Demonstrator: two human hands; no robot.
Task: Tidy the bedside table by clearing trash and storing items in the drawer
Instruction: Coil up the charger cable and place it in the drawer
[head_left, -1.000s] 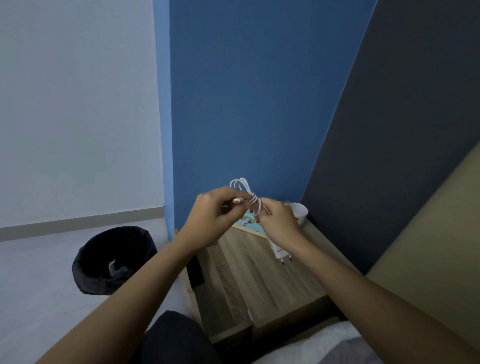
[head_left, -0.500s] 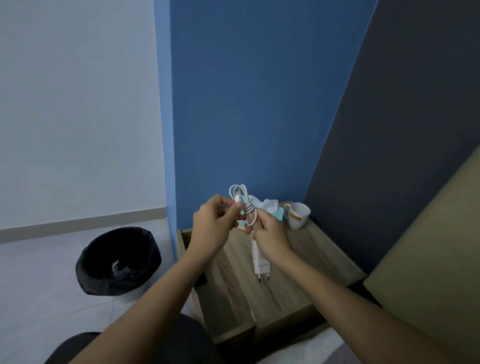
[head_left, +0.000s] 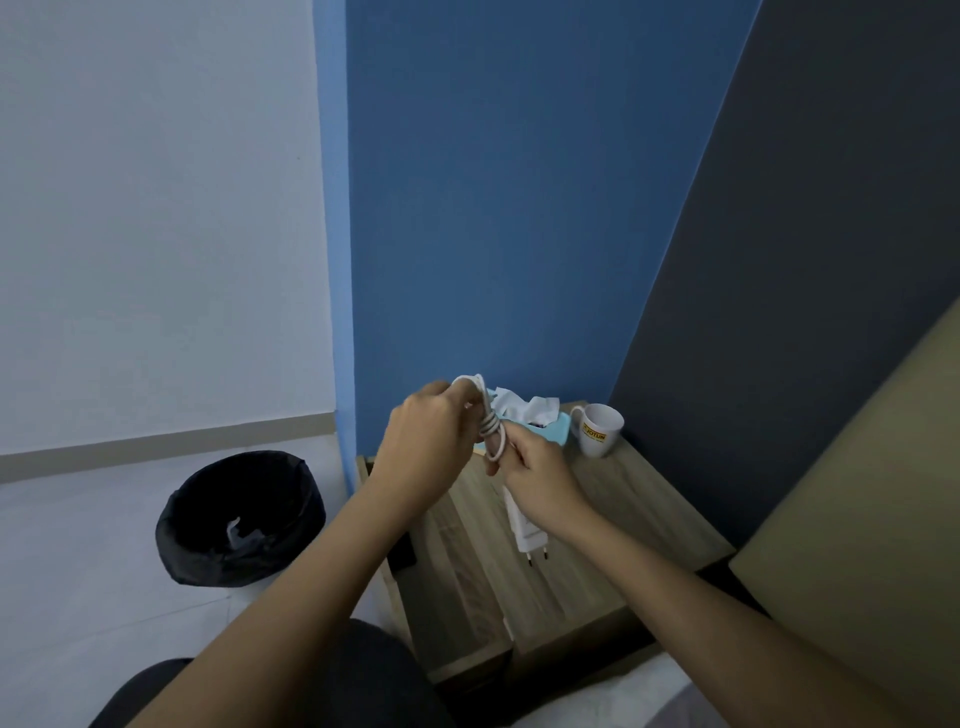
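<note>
Both hands hold a white charger above the wooden bedside table (head_left: 597, 561). My left hand (head_left: 426, 447) pinches the upper loops of the coiled white cable (head_left: 491, 426). My right hand (head_left: 540, 478) grips the bundle's lower part, and the white plug adapter (head_left: 527, 535) hangs below it with its two prongs pointing down. At the table's back lie a light blue tissue box (head_left: 550, 431) with white tissue sticking out and a white mug (head_left: 597, 428) with a yellow label.
A black bin (head_left: 239, 519) lined with a dark bag stands on the pale floor to the left, some white scrap inside. A blue wall rises behind the table, a dark headboard and a tan bed edge (head_left: 857, 545) lie right. My dark-clad knee (head_left: 353, 675) is at the bottom.
The view has tilted so more of the table, the tissue box and the mug show. My hands have kept winding the cable; the adapter now hangs lower under my right hand.
</note>
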